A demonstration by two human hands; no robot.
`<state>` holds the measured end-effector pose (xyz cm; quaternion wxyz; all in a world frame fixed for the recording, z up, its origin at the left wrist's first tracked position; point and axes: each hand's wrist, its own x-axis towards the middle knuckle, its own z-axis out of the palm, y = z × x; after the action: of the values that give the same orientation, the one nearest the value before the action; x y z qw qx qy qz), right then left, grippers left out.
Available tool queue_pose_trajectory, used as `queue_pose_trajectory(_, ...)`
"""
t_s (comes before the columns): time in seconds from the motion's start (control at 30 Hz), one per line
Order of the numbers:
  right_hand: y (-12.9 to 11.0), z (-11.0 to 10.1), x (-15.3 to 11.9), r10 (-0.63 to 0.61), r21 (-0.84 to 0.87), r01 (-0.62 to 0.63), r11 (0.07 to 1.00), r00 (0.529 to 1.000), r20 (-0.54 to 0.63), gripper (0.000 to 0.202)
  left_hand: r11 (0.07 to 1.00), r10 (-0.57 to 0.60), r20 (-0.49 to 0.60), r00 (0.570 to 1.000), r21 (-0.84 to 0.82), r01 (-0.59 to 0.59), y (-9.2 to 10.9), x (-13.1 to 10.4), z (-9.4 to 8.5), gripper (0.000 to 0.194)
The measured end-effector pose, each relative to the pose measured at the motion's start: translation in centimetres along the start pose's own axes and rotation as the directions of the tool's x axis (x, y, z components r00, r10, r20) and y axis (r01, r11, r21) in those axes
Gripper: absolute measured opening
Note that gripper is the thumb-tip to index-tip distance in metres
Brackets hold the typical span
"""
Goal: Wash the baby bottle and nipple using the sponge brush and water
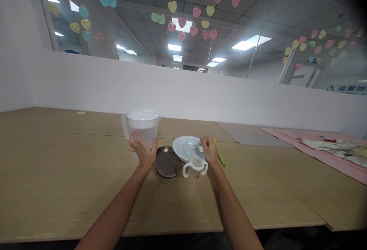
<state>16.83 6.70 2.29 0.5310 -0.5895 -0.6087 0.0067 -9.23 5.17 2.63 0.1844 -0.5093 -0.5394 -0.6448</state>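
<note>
My left hand (141,148) spans the front of a translucent white pitcher (149,133) with a lid, its fingers on one side and the thumb on the other. My right hand (209,150) is closed in a pinch on a small white piece (201,148) at the right rim of a white plate (178,151). A clear, pale item (187,148) lies on the plate. In front of the plate stands a clear baby bottle (195,171) with two white handles and an uncovered mouth. Between the pitcher and the bottle sits a dark metal tray (168,163).
A green and yellow slim tool (221,157) lies right of my right hand, partly hidden by it. Far right, a pink cloth (289,137) has items on it. A pale flat scrap (82,112) is at the back left. A white wall (172,93) borders the table (71,173).
</note>
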Motion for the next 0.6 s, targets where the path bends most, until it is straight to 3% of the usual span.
queue_pose_trajectory(0.13, -0.2, -0.3, -0.2, -0.060, -0.102, 0.064, 0.993, 0.997, 0.047, 0.041, 0.975, -0.212, 0.021, 0.977, 0.076, 0.210, -1.2, 0.5, 0.2, 0.102)
queue_pose_trajectory(0.3, -0.3, -0.4, -0.2, -0.064, -0.154, 0.083, 0.985, 0.990, 0.125, 0.037, 0.948, -0.316, 0.124, 0.941, 0.078, 0.308, -1.3, 0.8, 0.4, 0.112)
queue_pose_trajectory(0.4, -0.3, -0.3, -0.2, -0.039, -0.145, 0.070, 0.987, 0.978, 0.207, 0.034, 0.953, -0.304, 0.128, 0.944, 0.025, 0.303, -1.6, 0.9, 0.5, 0.110)
queue_pose_trajectory(0.47, -0.4, -0.3, -0.1, -0.039, -0.046, 0.051, 0.998, 0.973, 0.229, 0.033, 0.959, -0.281, 0.106, 0.954, -0.002, 0.283, -1.8, 0.8, 0.6, 0.109)
queue_pose_trajectory(0.6, 0.1, -0.1, 0.1, -0.053, 0.107, 0.037, 0.994, 0.988, 0.146, 0.032, 0.982, -0.186, 0.089, 0.978, -0.025, 0.189, -1.6, 0.6, 0.5, 0.104)
